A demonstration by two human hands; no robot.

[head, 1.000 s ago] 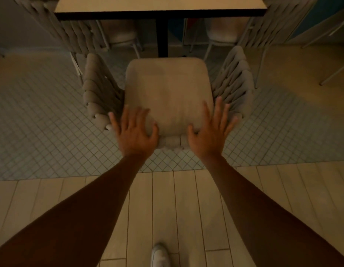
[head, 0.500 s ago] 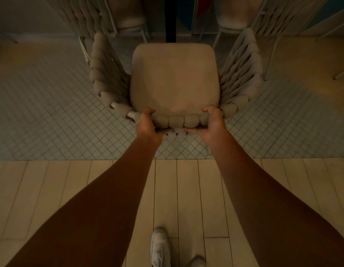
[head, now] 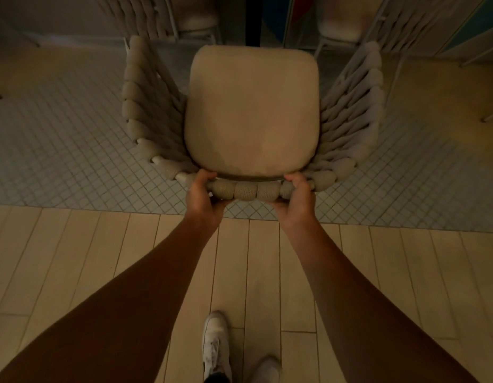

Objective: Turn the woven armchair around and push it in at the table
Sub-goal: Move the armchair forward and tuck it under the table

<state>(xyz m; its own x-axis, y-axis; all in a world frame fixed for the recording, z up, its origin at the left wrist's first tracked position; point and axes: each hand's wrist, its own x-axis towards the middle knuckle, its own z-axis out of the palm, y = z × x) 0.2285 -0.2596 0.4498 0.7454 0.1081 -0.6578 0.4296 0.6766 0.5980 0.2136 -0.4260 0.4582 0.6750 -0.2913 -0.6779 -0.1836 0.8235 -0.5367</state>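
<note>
The woven armchair (head: 252, 111) stands in front of me on the small-tiled floor, its beige seat cushion facing up and its front toward the table's dark centre post (head: 253, 20). Thick woven bands form both sides and the top rail of the back nearest me. My left hand (head: 202, 196) grips that rail at its left end, fingers curled over the top. My right hand (head: 296, 199) grips the rail's right end the same way. The tabletop is out of view above the frame.
Two more woven chairs (head: 146, 17) (head: 342, 26) stand beyond the table post. Metal chair legs (head: 488, 117) show at the right edge. Pale floor planks (head: 101, 258) lie under me, and my white shoes (head: 215, 344) are at the bottom.
My open hands came down from above the chair back and closed on its top rail. The chair now sits farther forward, nearer the table post, and I have stepped after it.
</note>
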